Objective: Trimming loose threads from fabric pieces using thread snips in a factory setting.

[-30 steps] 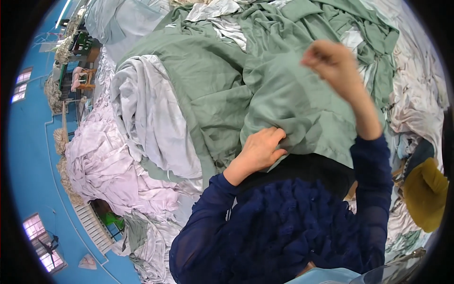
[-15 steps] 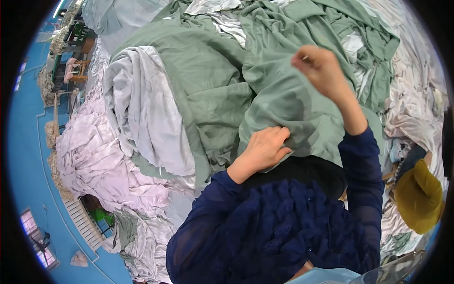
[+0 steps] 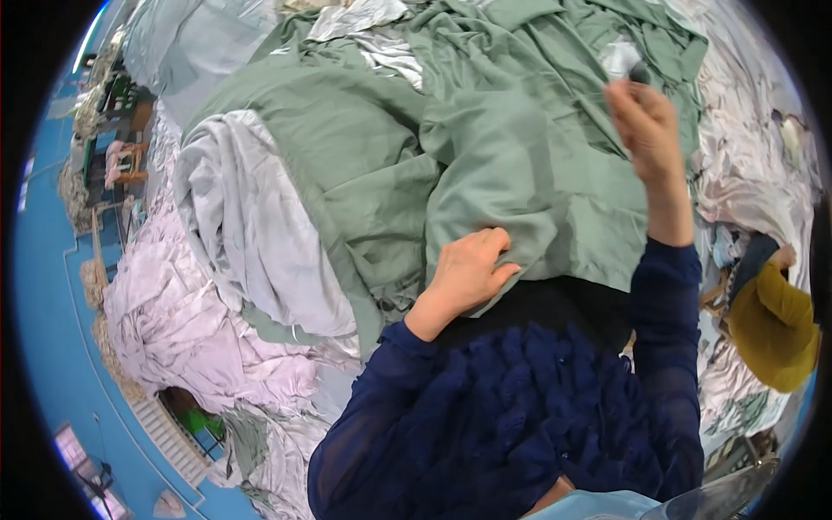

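A large sheet of sage-green fabric (image 3: pixel 511 139) is heaped in folds in front of me and hangs over my lap. My left hand (image 3: pixel 468 273) lies at its near edge, fingers curled and pinching the fabric between thumb and forefinger. Raised above the cloth on the right, my right hand (image 3: pixel 650 130) is closed with its fingertips together. What it pinches, if anything, is too small and blurred to make out. A small dark spot shows just beyond those fingertips; I cannot tell what it is.
Pale grey fabric (image 3: pixel 260 225) lies folded over the green at left. Pinkish-white cloth (image 3: pixel 182 321) is piled beyond it, with more white cloth (image 3: pixel 745 173) along the right. A person in a mustard-yellow garment (image 3: pixel 776 329) is at the far right. The floor (image 3: pixel 52 303) is blue.
My right hand has moved up and to the right, away from my left hand. My left hand keeps its pinch on the green fabric. The view has shifted slightly.
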The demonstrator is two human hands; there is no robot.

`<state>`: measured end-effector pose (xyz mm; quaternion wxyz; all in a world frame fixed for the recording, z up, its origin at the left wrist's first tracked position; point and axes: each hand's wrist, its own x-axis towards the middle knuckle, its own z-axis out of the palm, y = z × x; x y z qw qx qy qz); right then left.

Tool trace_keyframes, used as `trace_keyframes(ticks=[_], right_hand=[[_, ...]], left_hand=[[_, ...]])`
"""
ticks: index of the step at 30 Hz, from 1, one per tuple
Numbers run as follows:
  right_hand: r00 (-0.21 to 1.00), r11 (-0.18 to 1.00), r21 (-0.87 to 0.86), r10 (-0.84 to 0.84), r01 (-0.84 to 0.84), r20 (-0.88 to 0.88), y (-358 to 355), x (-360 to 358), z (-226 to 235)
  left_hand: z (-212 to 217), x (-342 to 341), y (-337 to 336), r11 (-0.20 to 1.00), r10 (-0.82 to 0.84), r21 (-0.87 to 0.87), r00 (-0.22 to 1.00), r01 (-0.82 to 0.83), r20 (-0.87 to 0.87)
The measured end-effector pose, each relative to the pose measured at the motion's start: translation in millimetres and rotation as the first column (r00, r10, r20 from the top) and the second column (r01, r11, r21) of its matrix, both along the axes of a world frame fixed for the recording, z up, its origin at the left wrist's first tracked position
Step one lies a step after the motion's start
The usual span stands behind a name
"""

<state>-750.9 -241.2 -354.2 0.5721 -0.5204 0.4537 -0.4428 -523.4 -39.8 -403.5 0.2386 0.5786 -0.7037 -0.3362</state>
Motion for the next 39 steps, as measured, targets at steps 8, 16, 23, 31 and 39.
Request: trace_keyframes(ticks=[8, 16, 23, 31, 39], right_hand=[[0.871, 0.869, -0.095, -0.490, 0.485, -0.032, 105.0, -245.6, -0.3], [0.448, 0.613, 0.003, -0.574, 0.790, -0.686, 279.6, -387.4, -158.1], [0.172, 0.546, -0.040, -0.331, 0.837, -0.928, 355.4, -397.1, -251.1], [0.434, 0.463, 0.216, -0.439, 0.860, -0.786, 349.6, -360.1, -243.2], [0.479, 0.541, 0.228, -0.383, 0.809, -0.790, 315.5, -337.5, -217.2]], left_hand=[[2.1, -12.0, -10.6, 0.999, -0.017, -0.041, 0.993, 0.022, 0.116], [3.2, -57.0, -36.6, 0.994, -0.110, -0.005, 0.991, 0.111, 0.082], [7.2, -88.0, -45.2, 0.957, -0.286, 0.002, 0.943, 0.290, 0.169], [6.8, -80.9, -31.4, 0.958, -0.283, 0.024, 0.926, 0.287, 0.251], [19.9, -86.4, -26.9, 0.936, -0.333, -0.046, 0.922, 0.348, 0.196]])
